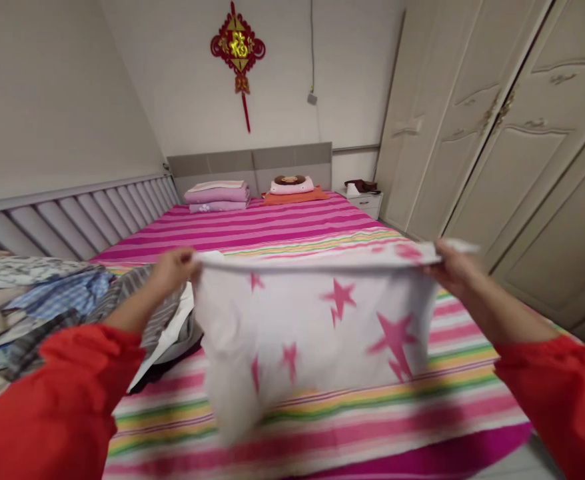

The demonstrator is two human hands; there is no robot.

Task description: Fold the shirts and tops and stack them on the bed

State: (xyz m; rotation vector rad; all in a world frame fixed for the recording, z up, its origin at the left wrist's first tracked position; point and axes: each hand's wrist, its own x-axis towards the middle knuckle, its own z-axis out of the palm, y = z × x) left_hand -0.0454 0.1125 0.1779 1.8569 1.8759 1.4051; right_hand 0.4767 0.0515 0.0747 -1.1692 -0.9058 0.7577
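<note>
A white cloth with pink stars (312,327) is stretched between my two hands above the bed, its lower part hanging down and blurred by motion. My left hand (176,268) is closed on its upper left corner. At the upper right end, my right hand (455,265) pinches the cloth, and a bit of white fabric sticks out past the fingers. The cloth's top edge runs nearly level. Whether it is a garment or a plain piece of fabric I cannot tell. Beneath it lies the striped bed cover (292,450).
A heap of mixed clothes (67,300) lies on the bed at the left, by the padded rail (72,220). Folded purple bedding (218,195) and an orange pillow (295,196) sit at the headboard (292,163). A nightstand (367,202) and tall wardrobe (512,140) stand right.
</note>
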